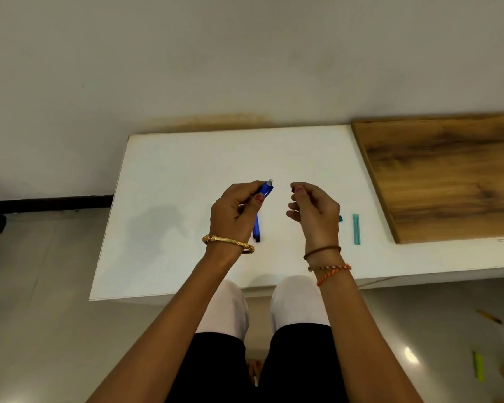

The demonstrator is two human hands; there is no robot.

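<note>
Plain indoor room, home or small office; which one could not be told. Bare off-white wall (245, 53) filled the upper frame. White laminate tabletop (186, 170) stood pushed against it, with a wood-grain board (448, 175) at right. Glossy pale tiled floor (41, 286) and dark skirting (47, 202) at left. Stationery only: a blue pen (266, 189) and a teal pen piece (356, 229) at centre. No machines or shop fittings showed.
</note>
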